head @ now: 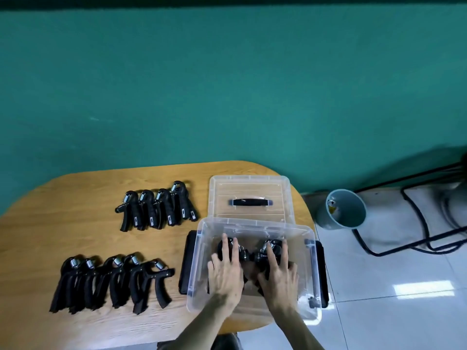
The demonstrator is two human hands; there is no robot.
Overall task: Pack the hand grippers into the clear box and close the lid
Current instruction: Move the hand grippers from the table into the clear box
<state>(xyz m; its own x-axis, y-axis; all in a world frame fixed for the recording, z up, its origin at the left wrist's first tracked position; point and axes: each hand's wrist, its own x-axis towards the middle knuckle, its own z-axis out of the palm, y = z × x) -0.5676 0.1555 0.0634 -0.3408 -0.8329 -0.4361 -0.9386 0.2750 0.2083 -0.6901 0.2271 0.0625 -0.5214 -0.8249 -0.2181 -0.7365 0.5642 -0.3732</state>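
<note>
On the surface (75, 218), five grippers (111, 281) lay at near left and four more (156, 205) behind them. The left hand (225, 271) and right hand (278, 271), fingers straight, pressed on grippers inside the box (312, 274). The lid (250, 198) lay flat just behind. A bin (343, 208) stood on the floor at right.

Both bare forearms reach forward and converge. The left hand (225, 271) lies palm down, fingers straight and slightly spread. The right hand (278, 272) lies beside it, palm down, fingers extended, thumb out to the side.
</note>
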